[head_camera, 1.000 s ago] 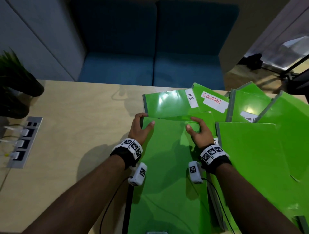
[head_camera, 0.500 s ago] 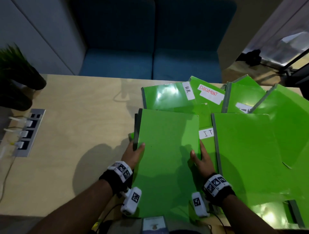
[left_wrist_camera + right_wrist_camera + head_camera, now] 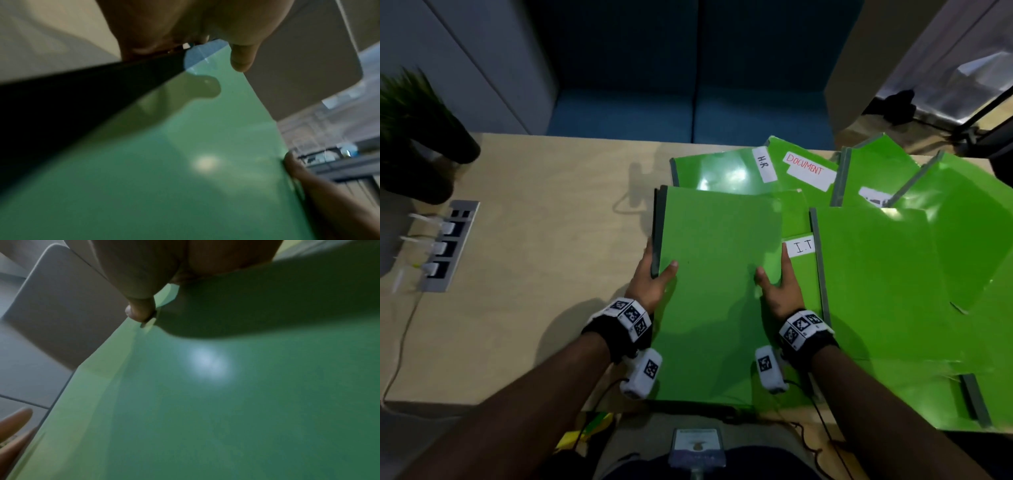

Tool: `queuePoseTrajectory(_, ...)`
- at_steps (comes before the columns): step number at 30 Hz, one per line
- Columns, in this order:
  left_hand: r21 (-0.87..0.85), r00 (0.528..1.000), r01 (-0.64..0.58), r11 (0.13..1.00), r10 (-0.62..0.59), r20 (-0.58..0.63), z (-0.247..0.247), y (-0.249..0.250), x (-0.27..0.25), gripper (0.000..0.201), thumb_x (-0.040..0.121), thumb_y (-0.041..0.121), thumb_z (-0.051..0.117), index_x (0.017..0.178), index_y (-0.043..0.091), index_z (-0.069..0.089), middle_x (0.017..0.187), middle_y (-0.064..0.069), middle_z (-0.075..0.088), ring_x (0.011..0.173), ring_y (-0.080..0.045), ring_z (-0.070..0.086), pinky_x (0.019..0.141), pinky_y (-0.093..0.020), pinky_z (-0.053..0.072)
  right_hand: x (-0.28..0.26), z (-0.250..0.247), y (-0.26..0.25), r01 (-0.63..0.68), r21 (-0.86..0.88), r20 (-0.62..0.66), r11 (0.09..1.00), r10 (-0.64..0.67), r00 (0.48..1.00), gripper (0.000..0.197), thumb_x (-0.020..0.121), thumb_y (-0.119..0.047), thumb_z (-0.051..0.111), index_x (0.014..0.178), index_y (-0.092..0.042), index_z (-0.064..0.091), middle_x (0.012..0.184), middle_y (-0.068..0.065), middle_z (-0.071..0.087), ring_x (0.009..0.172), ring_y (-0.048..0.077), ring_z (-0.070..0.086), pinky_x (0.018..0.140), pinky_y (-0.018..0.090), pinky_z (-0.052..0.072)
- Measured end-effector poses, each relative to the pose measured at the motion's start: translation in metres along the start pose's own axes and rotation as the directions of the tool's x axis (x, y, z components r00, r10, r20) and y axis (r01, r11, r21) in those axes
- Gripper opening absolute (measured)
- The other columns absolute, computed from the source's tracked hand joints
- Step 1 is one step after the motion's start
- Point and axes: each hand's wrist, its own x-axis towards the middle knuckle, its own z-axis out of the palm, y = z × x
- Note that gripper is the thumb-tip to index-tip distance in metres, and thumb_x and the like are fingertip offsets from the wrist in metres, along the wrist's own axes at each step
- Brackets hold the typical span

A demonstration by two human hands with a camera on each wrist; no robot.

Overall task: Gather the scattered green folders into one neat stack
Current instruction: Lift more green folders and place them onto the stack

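A plain green folder [image 3: 717, 274] with a dark spine lies lengthwise in front of me, held by both hands. My left hand [image 3: 654, 274] grips its spine edge, thumb on top and fingers beneath. My right hand [image 3: 779, 277] grips the opposite long edge the same way. In the left wrist view the green folder [image 3: 185, 162] fills the frame under my thumb; the right wrist view shows the green folder [image 3: 226, 402] too. Under and beside it lie the "I.T" folder [image 3: 803, 270], the "H.R" folder [image 3: 722, 171], the "DOCUMENT" folder [image 3: 804, 164] and several more green folders [image 3: 887, 281] fanned to the right.
The wooden table [image 3: 544, 274] has bare surface left of the folders. A socket panel [image 3: 445, 246] with white plugs is set in it at the left, and a dark potted plant [image 3: 417, 137] stands at the far left corner. A blue sofa [image 3: 688, 109] lies beyond the table.
The held folder has been drawn out towards me and now lies flat over the pile's left side. Both hands slid from its far end to its long side edges.
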Motion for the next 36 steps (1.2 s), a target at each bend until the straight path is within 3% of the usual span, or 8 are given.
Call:
queuePoseTrajectory(4, -0.066, 0.989, -0.009, 0.998, -0.001, -0.146, -0.006, -0.001, -0.003, 0.081, 0.093, 0.033, 0.059, 0.154, 0.029, 0.007, 0.158, 0.011, 0.017, 0.139, -0.009, 0.024, 0.111, -0.031, 0.022, -0.003, 0.005, -0.008, 0.07, -0.052, -0.014, 0.996, -0.071, 0.997, 0.074, 0.093, -0.054, 0.051, 0.153, -0.045, 0.01, 0.161, -0.007, 0.019, 0.144, 0.021, 0.026, 0.116, 0.043, 0.027)
queuePoseTrajectory(9, -0.086, 0.987, 0.045, 0.995, -0.057, -0.149, -0.018, -0.008, -0.013, 0.081, 0.091, 0.022, 0.063, 0.154, 0.028, 0.011, 0.159, 0.005, 0.024, 0.143, -0.017, 0.027, 0.113, -0.03, 0.023, -0.019, 0.019, -0.014, -0.049, 0.049, 0.121, 0.998, 0.043, 0.992, 0.079, 0.086, -0.056, 0.059, 0.139, -0.069, 0.002, 0.161, 0.0, 0.015, 0.12, 0.021, 0.051, 0.1, 0.045, 0.045)
queuePoseTrajectory(11, -0.073, 0.991, 0.042, 0.996, -0.051, -0.124, -0.032, -0.009, -0.018, 0.076, 0.092, 0.021, 0.061, 0.153, 0.027, 0.016, 0.156, 0.008, 0.026, 0.14, -0.012, 0.028, 0.114, -0.032, 0.022, -0.023, 0.025, -0.017, -0.056, -0.053, 0.127, 0.997, 0.062, 0.99, 0.083, 0.091, -0.046, 0.058, 0.139, -0.068, -0.006, 0.162, 0.0, 0.005, 0.134, 0.029, 0.041, 0.101, 0.044, 0.04)
queuePoseTrajectory(15, -0.073, 0.973, 0.163, 0.984, -0.172, -0.152, -0.052, -0.013, -0.036, 0.055, 0.092, 0.031, 0.059, 0.141, 0.011, 0.043, 0.127, -0.003, 0.053, 0.126, -0.024, 0.047, 0.097, -0.029, 0.032, -0.019, 0.039, -0.016, -0.04, 0.148, 0.157, 0.988, 0.017, 0.987, 0.086, 0.09, -0.026, 0.067, 0.143, -0.064, 0.011, 0.164, -0.002, 0.001, 0.148, 0.027, 0.014, 0.11, 0.052, 0.027)
queuePoseTrajectory(22, -0.045, 0.877, 0.353, 0.934, -0.347, -0.332, -0.079, -0.031, -0.033, 0.045, 0.072, 0.056, 0.073, 0.079, 0.016, 0.054, 0.076, -0.003, 0.058, 0.074, -0.023, 0.054, 0.064, -0.027, 0.041, -0.006, 0.083, -0.027, 0.002, -0.057, 0.233, 0.998, 0.012, 0.972, 0.08, 0.078, -0.056, 0.069, 0.141, -0.055, 0.02, 0.151, 0.006, 0.04, 0.131, 0.032, 0.048, 0.101, 0.054, 0.047)
queuePoseTrajectory(28, -0.058, 0.802, 0.408, 0.911, -0.387, -0.455, -0.122, -0.049, -0.033, 0.063, 0.069, 0.059, 0.073, 0.101, 0.009, 0.054, 0.085, -0.011, 0.062, 0.071, -0.026, 0.055, 0.064, -0.03, 0.047, 0.001, 0.107, -0.046, 0.155, -0.306, 0.413, 0.939, -0.016, 0.911, 0.071, 0.095, -0.036, 0.058, 0.153, -0.016, 0.023, 0.152, 0.012, 0.039, 0.137, 0.031, 0.04, 0.108, 0.036, 0.035)
queuePoseTrajectory(32, -0.045, 0.757, 0.478, 0.877, -0.438, -0.485, -0.157, -0.063, -0.033, 0.083, 0.064, 0.067, 0.073, 0.113, 0.002, 0.058, 0.105, -0.021, 0.066, 0.085, -0.034, 0.061, 0.078, -0.038, 0.051, -0.005, 0.099, -0.033, 0.242, -0.359, 0.453, 0.901, -0.059, 0.889, 0.046, 0.095, -0.021, 0.06, 0.14, -0.014, 0.049, 0.128, 0.013, 0.061, 0.109, 0.025, 0.062, 0.098, 0.04, 0.05)
queuePoseTrajectory(36, -0.03, 0.722, 0.521, 0.853, -0.458, -0.518, -0.183, -0.067, -0.035, 0.094, 0.067, 0.065, 0.072, 0.127, -0.005, 0.052, 0.122, -0.027, 0.06, 0.103, -0.038, 0.06, 0.092, -0.041, 0.049, 0.0, 0.07, -0.001, 0.357, -0.694, 0.259, 0.626, -0.245, 0.934, 0.048, 0.09, -0.026, 0.065, 0.137, -0.021, 0.053, 0.148, 0.008, 0.041, 0.136, 0.026, 0.04, 0.116, 0.043, 0.03)
